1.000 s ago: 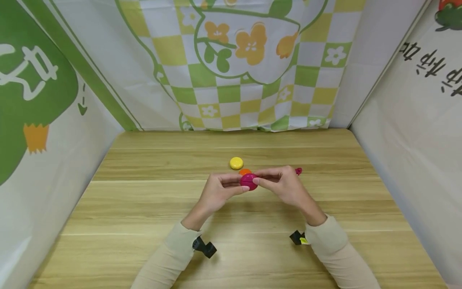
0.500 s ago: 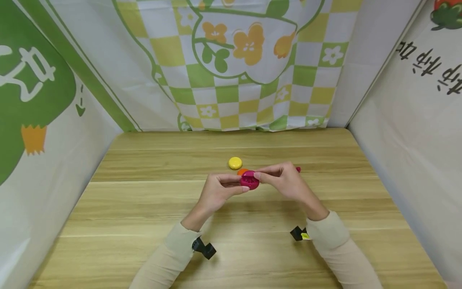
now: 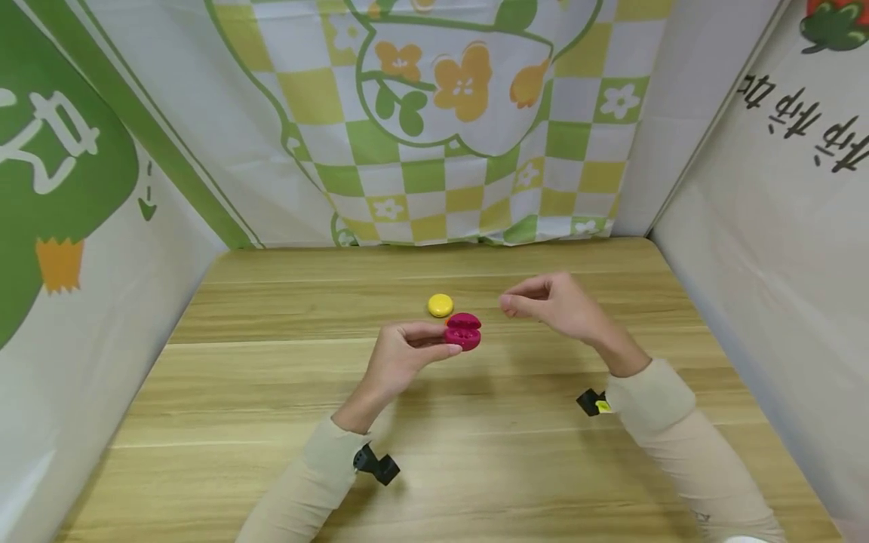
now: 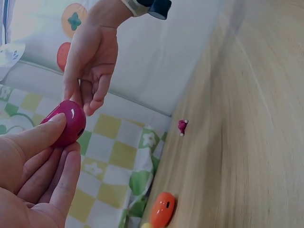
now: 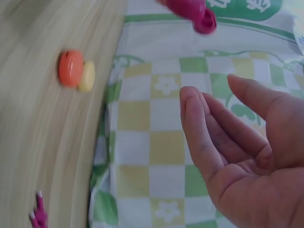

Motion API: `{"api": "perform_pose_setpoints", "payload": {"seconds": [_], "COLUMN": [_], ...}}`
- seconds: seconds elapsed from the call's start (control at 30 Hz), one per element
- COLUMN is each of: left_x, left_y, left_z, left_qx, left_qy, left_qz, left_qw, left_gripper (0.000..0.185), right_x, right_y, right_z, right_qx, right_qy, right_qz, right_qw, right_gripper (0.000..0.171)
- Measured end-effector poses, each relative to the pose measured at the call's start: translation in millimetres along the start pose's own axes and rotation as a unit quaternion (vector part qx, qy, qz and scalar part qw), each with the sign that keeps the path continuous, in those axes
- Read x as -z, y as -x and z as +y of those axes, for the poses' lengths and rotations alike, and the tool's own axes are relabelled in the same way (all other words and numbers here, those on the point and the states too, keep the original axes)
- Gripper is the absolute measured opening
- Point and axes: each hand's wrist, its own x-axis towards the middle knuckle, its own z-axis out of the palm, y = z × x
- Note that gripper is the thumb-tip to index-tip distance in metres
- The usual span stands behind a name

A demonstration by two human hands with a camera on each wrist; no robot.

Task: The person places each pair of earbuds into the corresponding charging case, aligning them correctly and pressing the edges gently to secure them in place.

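Observation:
My left hand (image 3: pixel 400 358) pinches a magenta earbud charging case (image 3: pixel 464 338) by its side, above the table. The case's lid is raised in the head view, and hollows show inside. My right hand (image 3: pixel 560 305) hovers to the right of the case, apart from it. In the right wrist view that hand's thumb and loosely bent fingers stand apart with nothing between them. Magenta earbuds (image 4: pixel 182 127) lie on the table in the left wrist view; they also show at the lower edge of the right wrist view. In the head view my right hand hides them.
A round yellow case (image 3: pixel 440 305) rests on the table behind the magenta one. Beside it lies an orange case (image 5: pixel 71 68), mostly hidden in the head view. Printed cloth walls close off the table (image 3: pixel 271 407) at the back and sides.
The case's lid has swung from closed to raised. My right hand has let go of the case and moved right and away, while my left hand keeps its hold nearly in place.

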Motion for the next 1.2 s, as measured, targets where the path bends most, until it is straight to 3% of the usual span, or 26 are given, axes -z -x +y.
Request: {"api": "perform_pose_setpoints", "payload": {"seconds": [0.2,0.4,0.83,1.2], "left_x": [8.3,13.2,14.5,14.0], "left_y": [0.5,0.8,0.1,-0.3], "left_z": [-0.5,-0.8,-6.3,-5.9], "left_qx": [0.017,0.014,-0.001,0.002], "left_qy": [-0.007,-0.007,-0.014,-0.014], "left_qz": [0.009,0.007,-0.002,-0.001], "left_qw": [0.9998,0.9999,0.9999,0.9999], "left_gripper": [0.033,0.033,0.032,0.032], "right_x": [33.3,50.7,59.0,62.4], "right_y": [-1.7,-7.8,-25.1,-39.4], "right_z": [9.8,32.0,90.3,110.6], "right_qx": [-0.012,-0.027,-0.073,-0.101], "right_qy": [0.084,0.160,0.223,0.269], "right_qz": [0.020,0.034,0.044,0.011], "right_qw": [0.996,0.986,0.971,0.958], "right_gripper": [0.033,0.034,0.027,0.021]}}
